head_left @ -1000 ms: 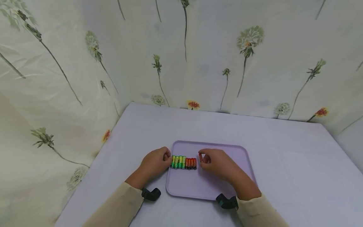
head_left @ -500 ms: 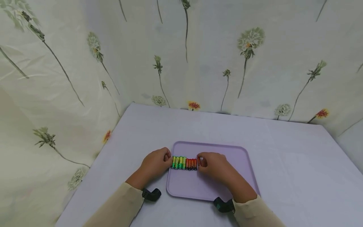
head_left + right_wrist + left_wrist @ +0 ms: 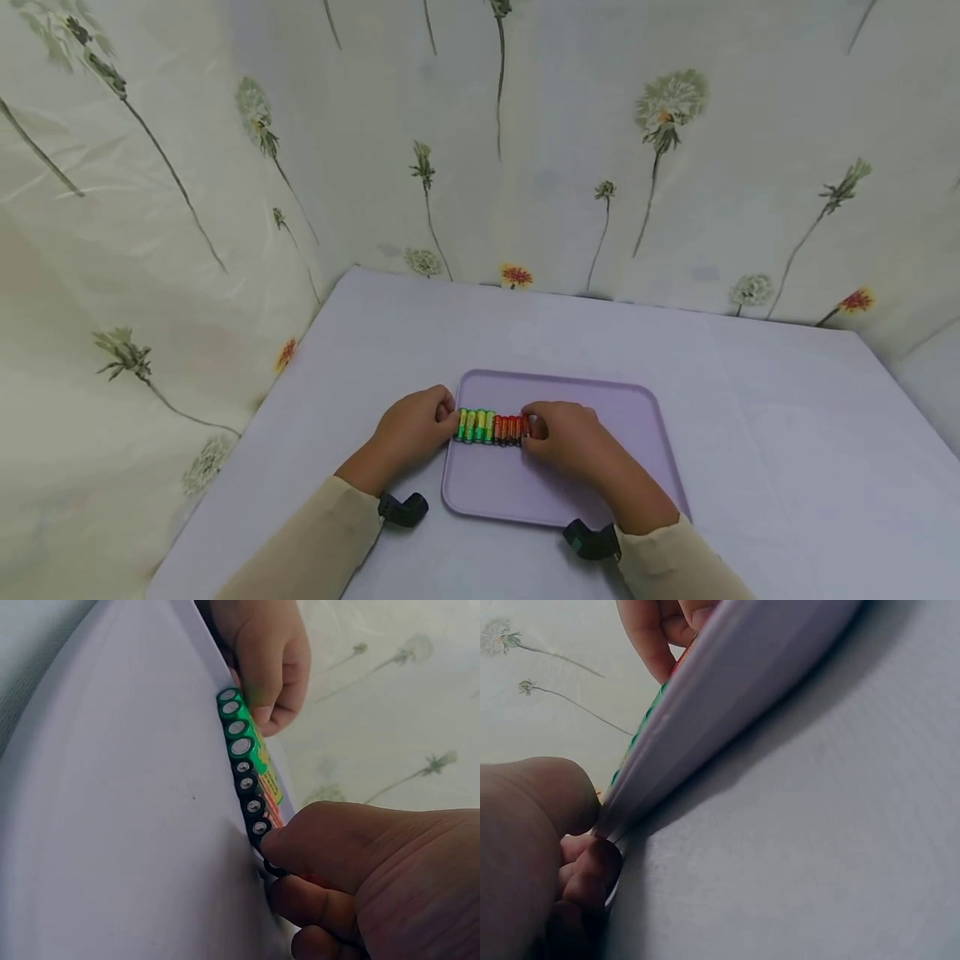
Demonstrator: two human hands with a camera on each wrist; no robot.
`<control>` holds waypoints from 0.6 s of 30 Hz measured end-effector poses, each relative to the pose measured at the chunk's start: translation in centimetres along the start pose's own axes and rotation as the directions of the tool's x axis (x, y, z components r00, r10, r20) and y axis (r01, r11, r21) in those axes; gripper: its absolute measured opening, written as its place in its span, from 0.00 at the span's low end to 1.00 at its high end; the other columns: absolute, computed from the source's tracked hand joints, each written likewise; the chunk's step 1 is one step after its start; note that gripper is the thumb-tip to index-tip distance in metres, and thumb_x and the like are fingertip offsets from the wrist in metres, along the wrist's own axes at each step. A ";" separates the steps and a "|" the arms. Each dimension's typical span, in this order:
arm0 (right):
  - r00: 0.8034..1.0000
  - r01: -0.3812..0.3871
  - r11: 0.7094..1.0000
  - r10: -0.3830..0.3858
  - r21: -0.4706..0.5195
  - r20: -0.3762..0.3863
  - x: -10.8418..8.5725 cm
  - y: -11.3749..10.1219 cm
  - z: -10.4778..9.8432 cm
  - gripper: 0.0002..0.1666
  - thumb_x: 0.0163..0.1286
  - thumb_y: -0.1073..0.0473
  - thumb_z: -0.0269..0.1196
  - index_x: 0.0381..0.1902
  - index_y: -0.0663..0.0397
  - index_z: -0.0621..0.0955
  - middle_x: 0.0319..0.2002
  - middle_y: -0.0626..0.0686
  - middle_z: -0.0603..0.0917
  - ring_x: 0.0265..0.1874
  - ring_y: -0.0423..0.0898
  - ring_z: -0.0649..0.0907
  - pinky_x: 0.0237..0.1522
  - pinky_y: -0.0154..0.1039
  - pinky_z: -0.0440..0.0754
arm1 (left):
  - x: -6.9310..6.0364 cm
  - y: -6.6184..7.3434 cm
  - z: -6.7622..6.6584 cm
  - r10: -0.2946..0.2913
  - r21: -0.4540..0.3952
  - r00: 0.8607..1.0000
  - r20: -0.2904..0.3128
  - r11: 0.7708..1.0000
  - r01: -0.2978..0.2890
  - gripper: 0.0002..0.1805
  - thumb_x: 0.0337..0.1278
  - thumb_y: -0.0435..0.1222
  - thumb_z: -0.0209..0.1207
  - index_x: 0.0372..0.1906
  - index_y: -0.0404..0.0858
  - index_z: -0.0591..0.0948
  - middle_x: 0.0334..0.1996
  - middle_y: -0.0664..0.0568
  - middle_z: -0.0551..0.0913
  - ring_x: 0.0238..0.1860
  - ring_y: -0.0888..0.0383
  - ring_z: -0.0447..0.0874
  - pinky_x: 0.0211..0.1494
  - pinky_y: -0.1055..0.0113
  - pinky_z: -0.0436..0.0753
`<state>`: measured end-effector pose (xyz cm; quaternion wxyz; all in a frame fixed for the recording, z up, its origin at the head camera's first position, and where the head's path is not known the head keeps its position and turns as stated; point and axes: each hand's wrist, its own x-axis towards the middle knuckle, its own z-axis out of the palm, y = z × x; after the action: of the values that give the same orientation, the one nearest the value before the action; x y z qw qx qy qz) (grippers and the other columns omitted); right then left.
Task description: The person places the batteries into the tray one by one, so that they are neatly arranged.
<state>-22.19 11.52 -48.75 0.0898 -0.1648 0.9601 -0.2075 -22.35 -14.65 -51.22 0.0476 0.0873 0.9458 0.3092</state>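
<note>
On a lilac tray (image 3: 502,493), several green-and-yellow batteries (image 3: 475,426) and several thinner red-and-black batteries (image 3: 507,430) lie side by side in one row. My right hand (image 3: 566,435) pinches a red battery (image 3: 275,868) between thumb and fingers at the row's right end, close against its neighbour. At the tray's left rim is my left hand (image 3: 411,431), its thumb over the rim and its fingers curled below, gripping the edge beside the first green battery. In the right wrist view, the batteries' round ends show, and my right thumb partly covers the last ones.
The tray lies on a table with a white cover (image 3: 772,433). Behind and to the left hangs a cloth (image 3: 540,108) printed with dandelions. A black wrist device (image 3: 403,509) is on the left wrist and another (image 3: 590,540) on the right.
My right hand has moved left with the red battery, from a gap away to the end of the row. The left hand has stayed at the tray's rim.
</note>
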 end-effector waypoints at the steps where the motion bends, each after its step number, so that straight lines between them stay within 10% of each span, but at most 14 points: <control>1: 1.000 0.001 1.000 -0.001 -0.002 0.003 0.0 0.0 0.0 0.26 0.66 0.55 0.73 0.61 0.51 0.84 0.28 0.38 0.82 0.31 0.39 0.77 0.46 0.48 0.74 | 0.0 0.0 0.0 0.002 0.002 1.000 0.001 1.000 -0.002 0.06 0.71 0.45 0.61 0.39 0.48 0.79 0.28 0.61 0.79 0.30 0.61 0.76 0.36 0.64 0.74; 18: 0.998 -0.017 0.997 0.012 0.070 0.066 -0.3 0.2 -0.1 0.31 0.65 0.56 0.75 0.65 0.54 0.82 0.29 0.35 0.84 0.31 0.38 0.78 0.42 0.43 0.74 | -0.1 0.3 -0.3 0.002 -0.001 1.000 0.006 1.000 -0.002 0.06 0.71 0.45 0.60 0.40 0.48 0.79 0.28 0.61 0.79 0.30 0.60 0.75 0.36 0.64 0.74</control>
<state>-21.95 11.84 -48.67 0.1285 -0.1612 0.9499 -0.2350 -22.21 -14.59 -50.84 0.0502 0.0892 0.9453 0.3096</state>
